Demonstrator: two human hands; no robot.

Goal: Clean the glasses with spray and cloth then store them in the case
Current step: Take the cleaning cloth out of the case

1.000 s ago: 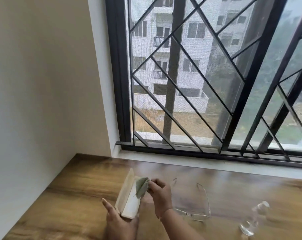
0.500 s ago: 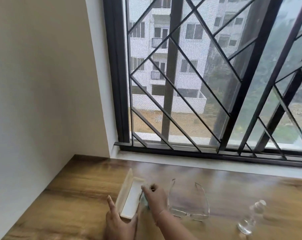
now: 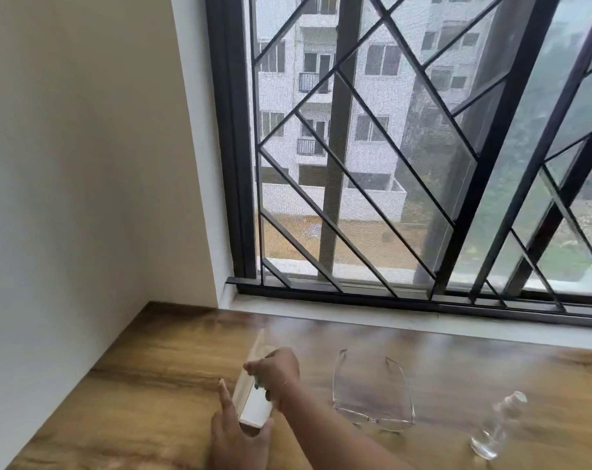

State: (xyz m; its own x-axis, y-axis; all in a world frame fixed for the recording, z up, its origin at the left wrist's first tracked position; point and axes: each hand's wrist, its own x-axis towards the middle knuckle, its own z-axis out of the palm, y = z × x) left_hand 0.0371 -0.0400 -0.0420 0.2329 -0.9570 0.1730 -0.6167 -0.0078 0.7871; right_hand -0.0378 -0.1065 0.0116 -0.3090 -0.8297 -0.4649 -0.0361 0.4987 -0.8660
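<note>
A cream glasses case [image 3: 256, 409] lies open on the wooden table [image 3: 145, 395], its lid raised on the left side. My left hand [image 3: 235, 439] grips the case's near end between forefinger and thumb. My right hand [image 3: 276, 369] hovers over the open case with curled fingers pinching a pale green cloth [image 3: 258, 385], which is mostly hidden under the palm. The clear rimless glasses [image 3: 375, 418] rest on the table to the right of the case, temples unfolded and pointing toward the window. Further right is a small clear spray bottle [image 3: 496, 432].
A plain wall [image 3: 67, 198] closes the left side of the table. At the back runs a white sill [image 3: 423, 325] below a window with a black metal grille [image 3: 355, 164].
My right hand has come down with the green cloth from above the case to just over its open inside. My left hand has kept its hold on the case's near end.
</note>
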